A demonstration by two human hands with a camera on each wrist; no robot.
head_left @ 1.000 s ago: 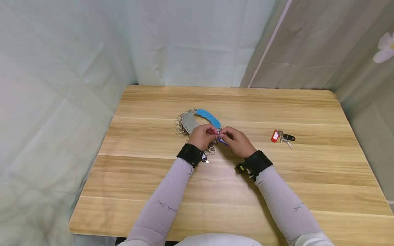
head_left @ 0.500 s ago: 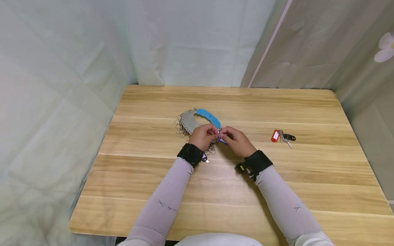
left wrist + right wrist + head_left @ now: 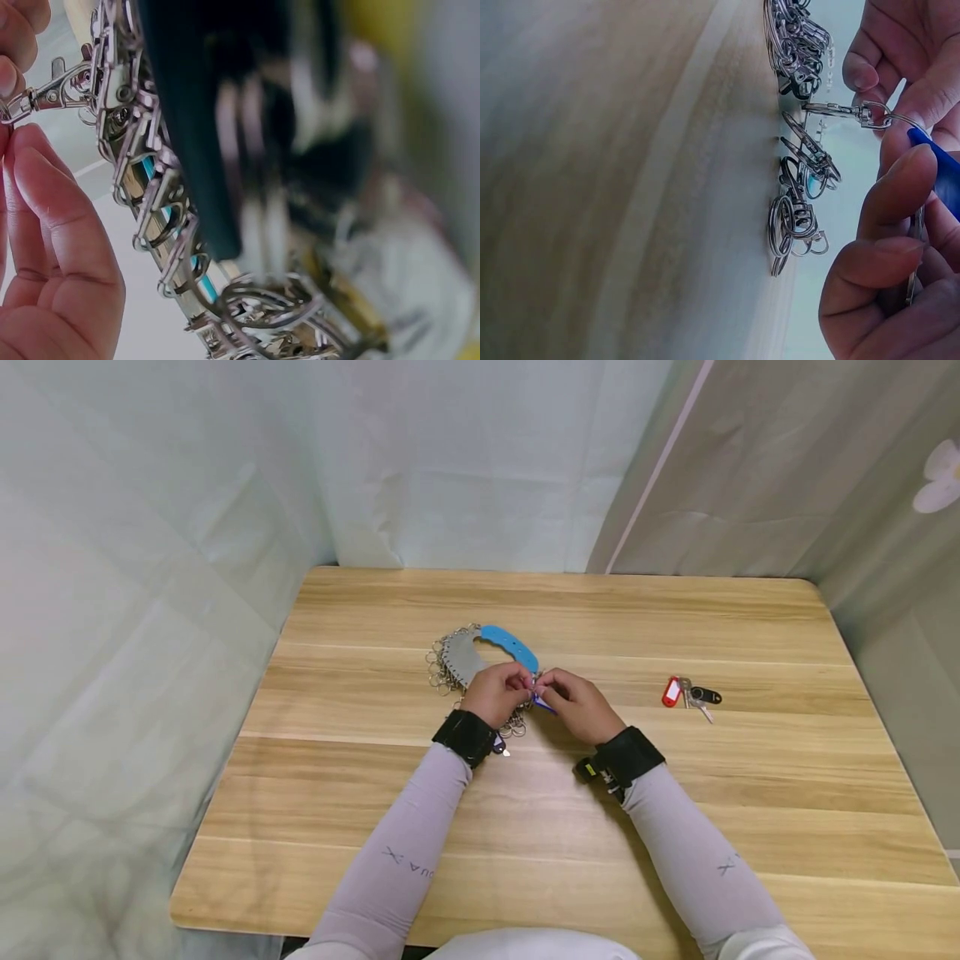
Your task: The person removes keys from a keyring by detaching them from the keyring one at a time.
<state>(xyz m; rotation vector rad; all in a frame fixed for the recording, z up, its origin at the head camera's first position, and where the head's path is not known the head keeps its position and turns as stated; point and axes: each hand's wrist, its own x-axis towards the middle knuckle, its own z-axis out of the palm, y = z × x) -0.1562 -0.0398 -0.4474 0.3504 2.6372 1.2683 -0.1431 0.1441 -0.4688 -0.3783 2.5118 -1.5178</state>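
Observation:
A large key holder, a grey crescent plate (image 3: 462,657) with a blue grip (image 3: 510,643), lies on the wooden table, fringed with snap hooks and split rings. Over its right side, my left hand (image 3: 496,693) pinches a split ring (image 3: 906,118) that is joined to one snap hook (image 3: 836,110). My right hand (image 3: 581,706) holds a blue key tag (image 3: 946,172) and a metal key (image 3: 915,255) between curled thumb and fingers. The fingertips of both hands nearly meet. A dark key tag (image 3: 498,746) shows by my left wrist, blurred and large in the left wrist view.
To the right on the table (image 3: 750,793) lie a red key tag (image 3: 671,692), a black key tag (image 3: 706,696) and small keys (image 3: 702,710). Pale curtains (image 3: 480,468) stand behind and beside the table. Other rings (image 3: 782,232) hang close to my right fingers.
Both hands stay in the same place at the key holder, with almost no visible motion. The head view shifts only very slightly.

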